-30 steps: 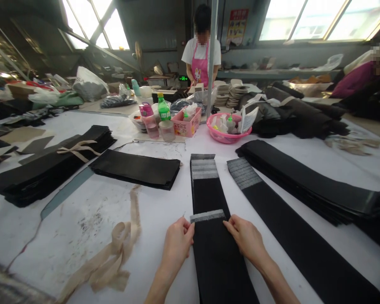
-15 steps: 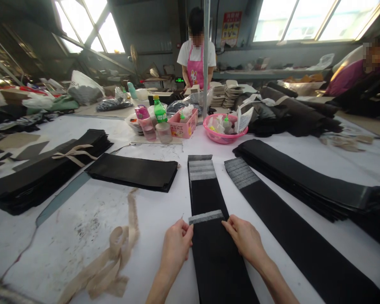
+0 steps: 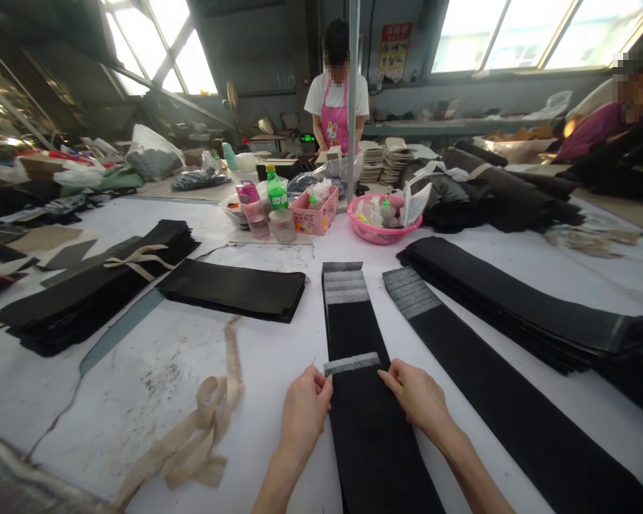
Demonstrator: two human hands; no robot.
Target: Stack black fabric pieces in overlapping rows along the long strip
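Note:
A long black strip (image 3: 378,435) with a grey band across its far end lies on other black strips (image 3: 351,325), whose grey ends show beyond it. My left hand (image 3: 305,410) pinches the strip's left edge just below the grey band. At the opposite edge, my right hand (image 3: 415,396) has its thumb and fingers closed on the corner by the band. To the right lies a second row of overlapped black strips (image 3: 476,371) with grey ends fanned out in steps.
Black stacks lie at the left (image 3: 101,285), centre-left (image 3: 236,285) and right (image 3: 514,300). A beige ribbon (image 3: 198,435) curls at front left. Beyond are a pink basin (image 3: 383,232), a pink box (image 3: 316,214), bottles, a metal pole (image 3: 352,107) and a person in a pink apron (image 3: 335,118).
The view has shifted slightly, so most things appear a little further right. Both hands keep their grip on the strip's edges, and the strip looks unmoved on the pile.

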